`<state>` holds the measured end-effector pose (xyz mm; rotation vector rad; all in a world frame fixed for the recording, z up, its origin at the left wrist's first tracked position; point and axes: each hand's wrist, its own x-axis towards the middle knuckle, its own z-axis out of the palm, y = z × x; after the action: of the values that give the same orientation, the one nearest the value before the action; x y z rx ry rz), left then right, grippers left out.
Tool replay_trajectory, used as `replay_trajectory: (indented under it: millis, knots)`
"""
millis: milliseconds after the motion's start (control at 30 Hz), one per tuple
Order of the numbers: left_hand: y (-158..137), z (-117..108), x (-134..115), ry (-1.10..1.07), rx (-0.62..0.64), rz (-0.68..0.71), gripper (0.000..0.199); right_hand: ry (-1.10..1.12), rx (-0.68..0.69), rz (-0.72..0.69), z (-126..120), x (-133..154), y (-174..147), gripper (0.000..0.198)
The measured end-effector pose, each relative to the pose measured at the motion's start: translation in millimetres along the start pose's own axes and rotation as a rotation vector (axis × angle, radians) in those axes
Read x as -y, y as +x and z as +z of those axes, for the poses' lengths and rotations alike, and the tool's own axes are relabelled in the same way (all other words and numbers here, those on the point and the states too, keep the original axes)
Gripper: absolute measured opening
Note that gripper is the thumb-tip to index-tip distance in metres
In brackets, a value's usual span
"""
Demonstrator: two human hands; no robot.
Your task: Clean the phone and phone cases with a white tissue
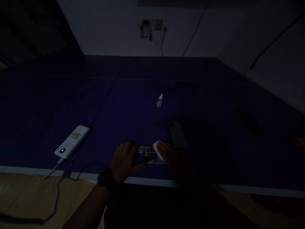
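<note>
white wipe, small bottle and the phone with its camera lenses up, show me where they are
White wipe (157, 150): head view, on its uncovered part
Small bottle (159, 102): head view, on its body
Phone (178, 135): head view, middle of its back

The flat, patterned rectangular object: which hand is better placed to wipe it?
Right hand, probably: it holds a thin white sheet against the patterned object; the left hand grips its left end.

Black rectangular watch (105, 178), bare left forearm (87, 206)
</note>
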<state>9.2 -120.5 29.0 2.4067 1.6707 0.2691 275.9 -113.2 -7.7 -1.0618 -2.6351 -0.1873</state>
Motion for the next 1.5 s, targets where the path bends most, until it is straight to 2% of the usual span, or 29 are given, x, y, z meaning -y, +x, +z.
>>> replay_trajectory:
  millis: [133,200,433,500,667,900,1067,1133,1333,1400,1500]
  knots:
    - [-0.5,5.7,5.6,-0.102,-0.072,-0.009,0.079,0.002,-0.081,0.037,10.3,28.0,-42.9,0.065]
    - [-0.7,7.5,6.3,-0.129,-0.073,-0.01,0.078,0.004,-0.075,0.056,12.6,35.4,-49.6,0.067]
    - [2.4,6.9,4.3,-0.134,-0.064,-0.053,0.082,-0.051,-0.089,0.287,10.3,30.4,10.7,0.066]
    - [2.2,7.2,4.0,-0.132,-0.076,-0.058,0.082,-0.058,-0.109,0.311,11.0,38.0,7.0,0.071]
    - [2.4,7.5,4.0,-0.148,-0.093,-0.032,0.081,-0.041,-0.12,0.294,13.6,59.3,-27.1,0.079]
    - [6.5,4.7,2.7,-0.136,-0.072,-0.039,0.081,-0.041,-0.084,0.325,18.2,50.2,13.3,0.068]
    - [5.5,4.5,2.6,-0.14,-0.096,-0.025,0.08,-0.059,-0.116,0.318,16.9,76.3,-11.3,0.07]
    - [4.9,4.8,2.6,-0.148,-0.102,-0.014,0.082,-0.063,-0.121,0.306,15.7,80.9,-11.6,0.066]
    - [4.3,6.1,2.8,-0.151,-0.102,-0.017,0.073,-0.055,0.025,0.377,16.4,72.6,38.3,0.051]
    - [4.3,7.4,3.0,-0.135,-0.108,-0.028,0.069,-0.054,0.022,0.388,18.8,79.2,34.7,0.051]
    - [4.7,10.0,3.0,-0.118,-0.103,-0.044,0.069,-0.036,-0.001,0.357,23.4,94.8,11.5,0.057]
